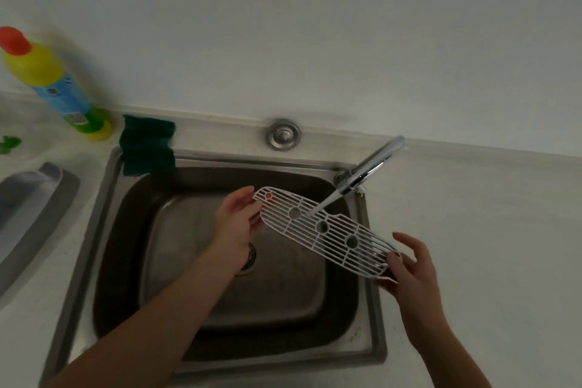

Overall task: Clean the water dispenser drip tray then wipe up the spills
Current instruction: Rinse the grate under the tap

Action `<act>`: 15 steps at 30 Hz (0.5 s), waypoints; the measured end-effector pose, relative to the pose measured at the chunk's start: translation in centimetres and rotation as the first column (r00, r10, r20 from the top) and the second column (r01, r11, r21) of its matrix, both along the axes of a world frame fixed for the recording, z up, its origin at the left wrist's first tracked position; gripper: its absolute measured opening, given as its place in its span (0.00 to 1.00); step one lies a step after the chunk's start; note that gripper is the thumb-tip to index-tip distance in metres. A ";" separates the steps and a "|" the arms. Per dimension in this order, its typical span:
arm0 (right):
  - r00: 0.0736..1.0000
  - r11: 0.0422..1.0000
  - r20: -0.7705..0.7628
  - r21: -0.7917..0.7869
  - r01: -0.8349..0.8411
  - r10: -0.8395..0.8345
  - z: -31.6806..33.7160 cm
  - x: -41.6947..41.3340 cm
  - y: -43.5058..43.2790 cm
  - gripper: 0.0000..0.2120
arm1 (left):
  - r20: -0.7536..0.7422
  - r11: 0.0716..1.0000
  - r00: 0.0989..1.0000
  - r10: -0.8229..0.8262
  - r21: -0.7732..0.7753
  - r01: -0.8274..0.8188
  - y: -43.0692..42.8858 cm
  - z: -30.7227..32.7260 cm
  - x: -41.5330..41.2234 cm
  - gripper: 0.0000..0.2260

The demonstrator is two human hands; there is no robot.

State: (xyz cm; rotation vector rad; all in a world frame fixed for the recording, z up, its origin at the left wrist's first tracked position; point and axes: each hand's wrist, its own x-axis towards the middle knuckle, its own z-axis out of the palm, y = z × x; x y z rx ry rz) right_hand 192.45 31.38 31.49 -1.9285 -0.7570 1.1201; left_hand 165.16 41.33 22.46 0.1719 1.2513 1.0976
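Bottle far left of the fingers, on the bench: yellow body, red cap, blue label, print too blurred to read. Grey tray lies below it at the frame's left edge. Green cloth draped over the sink's back left corner. Sink, stainless, basin holds only its drain, partly hidden under the left wrist.

Left hand reaches in from lower left, forearm across the basin, fingers closed on the near left end of the white drip tray grille, thumb beneath. Grille held over the basin, tilted down to the right, three round holes along its middle, small red dot by the left fingers. Tap runs water onto the grille's centre.

Right hand comes from lower right, fingers spread, cupping the grille's right end from below and only lightly touching it.
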 end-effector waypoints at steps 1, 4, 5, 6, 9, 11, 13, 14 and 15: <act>0.999 0.999 -0.016 -0.022 0.031 -0.032 -0.5 0.4 -0.6 0.12 | 0.006 1.000 1.000 -0.013 0.028 0.013 0.3 0.3 0.3 0.15; 0.989 0.988 -0.074 -0.100 0.119 -0.127 -1.9 1.3 -2.2 0.11 | 0.028 0.990 0.995 -0.092 0.108 0.089 0.6 0.8 1.6 0.14; 0.985 0.982 -0.081 -0.119 0.144 -0.154 -2.4 1.6 -2.7 0.11 | 0.020 0.983 0.991 -0.132 0.135 0.128 0.5 0.7 2.1 0.13; 0.982 0.978 -0.081 -0.136 0.161 -0.172 -2.8 1.7 -3.2 0.10 | 0.016 0.975 0.987 -0.162 0.155 0.158 0.4 0.7 2.6 0.12; 0.976 0.966 -0.082 -0.183 0.185 -0.202 -4.1 1.9 -4.6 0.08 | 0.011 0.972 0.985 -0.171 0.168 0.167 0.0 0.7 4.2 0.08; 0.971 0.961 -0.111 -0.205 0.184 -0.210 -4.6 1.6 -5.1 0.08 | -0.003 0.979 0.987 -0.161 0.129 0.160 -0.3 0.5 4.8 0.04; 0.966 0.961 -0.151 -0.211 0.177 -0.211 -4.9 1.0 -5.1 0.10 | -0.008 0.976 0.981 -0.196 0.099 0.195 -1.2 0.5 5.0 0.07; 0.962 0.962 -0.173 -0.212 0.172 -0.210 -5.0 0.5 -5.0 0.10 | 0.012 0.971 0.975 -0.224 0.089 0.222 -1.9 0.5 5.0 0.12; 0.960 0.964 -0.194 -0.213 0.157 -0.200 -5.1 -0.1 -4.8 0.10 | 0.032 0.961 0.964 -0.265 0.088 0.261 -2.6 0.4 4.8 0.15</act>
